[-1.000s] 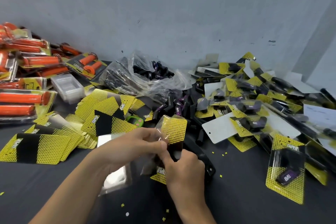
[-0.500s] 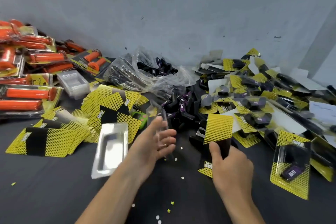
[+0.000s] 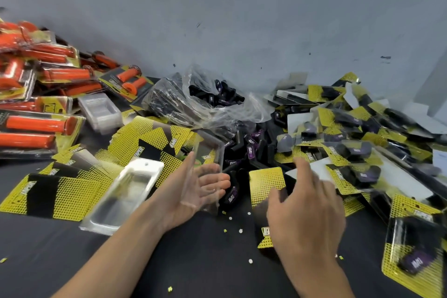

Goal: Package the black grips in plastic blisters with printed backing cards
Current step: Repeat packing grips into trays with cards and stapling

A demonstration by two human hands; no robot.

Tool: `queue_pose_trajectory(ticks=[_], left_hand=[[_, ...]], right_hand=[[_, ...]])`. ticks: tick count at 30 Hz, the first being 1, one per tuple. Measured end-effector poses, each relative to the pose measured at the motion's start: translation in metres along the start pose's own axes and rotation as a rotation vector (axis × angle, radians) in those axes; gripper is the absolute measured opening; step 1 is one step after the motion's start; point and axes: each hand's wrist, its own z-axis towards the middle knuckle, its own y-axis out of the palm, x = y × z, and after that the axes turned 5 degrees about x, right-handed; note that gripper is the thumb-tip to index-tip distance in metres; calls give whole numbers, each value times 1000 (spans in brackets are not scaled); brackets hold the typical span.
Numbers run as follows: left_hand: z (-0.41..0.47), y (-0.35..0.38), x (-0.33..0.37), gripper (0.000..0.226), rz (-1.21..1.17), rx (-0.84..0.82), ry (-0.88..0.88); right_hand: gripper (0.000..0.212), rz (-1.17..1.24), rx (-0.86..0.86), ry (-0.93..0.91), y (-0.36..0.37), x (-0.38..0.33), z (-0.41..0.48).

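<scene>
The writing is mostly showing turned or upside down. A slanted white logo that seems to read TAPER is sitting on the black band of the loose backing cards (image 3: 60, 193). It is showing again on purple patches of the black grips (image 3: 242, 152) heaped mid-table (image 3: 121, 268), just past your fingertips. Smaller print is coming out too blurred to read. More grips are lying in the clear bag (image 3: 217, 104) behind the heap. Finished yellow packs (image 3: 358, 172) are piling up on your right, and orange-grip packs (image 3: 38, 126) are stacking on your left.

Your left hand (image 3: 193, 191) is lying palm-up, fingers almost straight, carrying a clear blister (image 3: 209, 150) that is standing across them. Your thumb is running up its left edge, and I cannot tell whether it is pinching. Your right hand (image 3: 307, 215) is spreading wide and blurring, fingers fanned over the lower half of one yellow-and-black backing card (image 3: 266, 184). The thumb is touching the card's face and curling round nothing. That card is sitting just right of the blister, its logo peeking out beside your palm.

Half a second ago your right thumb and fingers were pinching that card upright; now they are splayed and the card is sitting lower. Your left fingers, then curled on the blister, are stretching out. The empty blister (image 3: 125, 196) beside your left forearm is staying where it was.
</scene>
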Motion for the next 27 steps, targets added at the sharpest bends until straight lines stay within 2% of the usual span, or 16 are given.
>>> queue_pose_trajectory(ticks=[3, 4, 6, 7, 9, 12, 15, 18, 20, 22, 24, 27], left_hand=[[1, -2, 3, 76, -66, -12, -1], [1, -3, 4, 74, -88, -14, -2], [1, -5, 6, 71, -146, -16, -4], [1, -7, 7, 70, -171, -18, -4], [2, -9, 8, 68, -182, -24, -6], [7, -12, 7, 67, -168, -34, -5], [11, -19, 5, 66, -197, -39, -4], [16, -22, 4, 64, -256, -45, -3], [16, -23, 4, 61, -274, -50, -10], [16, -22, 4, 61, -271, -41, -16], [17, -21, 1, 61, -266, -24, -16], [16, -21, 0, 60, -285, -47, -28]], right_hand=[[47, 121, 32, -263, 7, -16, 9], [43, 127, -30, -371, 11, -22, 11], [40, 71, -298, -519, 22, -31, 10], [41, 57, -424, -550, 28, -32, 8], [45, 35, -522, -580, 41, -29, 5], [48, 20, -486, -600, 52, -25, 3], [36, 43, -392, -582, 59, -23, 3], [35, 99, -365, -566, 65, -22, 4], [25, 237, -342, -490, 66, -20, 3], [17, 466, -317, -334, 62, -14, 6], [26, 605, -232, -214, 59, -8, 9], [28, 637, -216, -185, 54, -5, 9]])
